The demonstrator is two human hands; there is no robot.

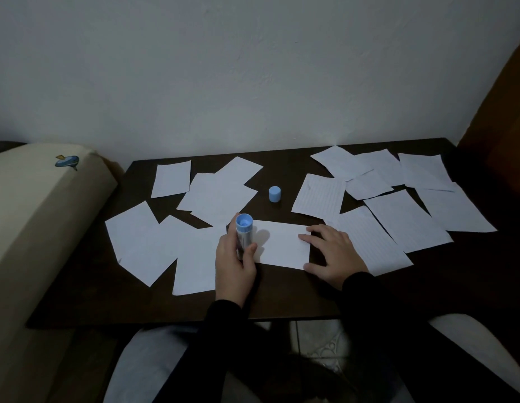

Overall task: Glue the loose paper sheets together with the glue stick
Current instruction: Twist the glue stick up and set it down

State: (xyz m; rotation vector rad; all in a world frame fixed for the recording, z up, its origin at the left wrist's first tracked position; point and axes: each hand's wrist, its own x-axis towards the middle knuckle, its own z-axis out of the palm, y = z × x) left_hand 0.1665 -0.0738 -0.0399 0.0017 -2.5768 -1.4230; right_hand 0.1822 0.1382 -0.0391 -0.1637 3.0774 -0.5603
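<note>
The left hand (234, 261) is curled round the lower barrel of a blue-and-white plastic glue stick (243, 232), thumb on one side, fingers hidden behind it. The stick stands nearly upright, its long axis running from the grip upward and slightly away from the person, the round blue end facing up towards the head camera. Which end that is I cannot say for certain; the tip touching the paper, if any, is hidden under the hand.

Just to the right of that grip lies a white rectangular paper sheet (282, 245), its long side running across the dark brown wooden table (87, 303). The right hand (330, 253) lies flat at the sheet's far end, fingers spread and pressing its edge down, pinching nothing.

Beyond the grip, well apart from the stick, a small light-blue plastic cap (274, 194) stands alone on the table, so the stick looks already uncapped.

As for progress, I judge it early. Loose white sheets (145, 242) are scattered left of the grip and lined sheets (404, 219) fan out past the right hand, many overlapping, but whether any are already stuck together cannot be told. Most of the gluing seems left to do.
</note>
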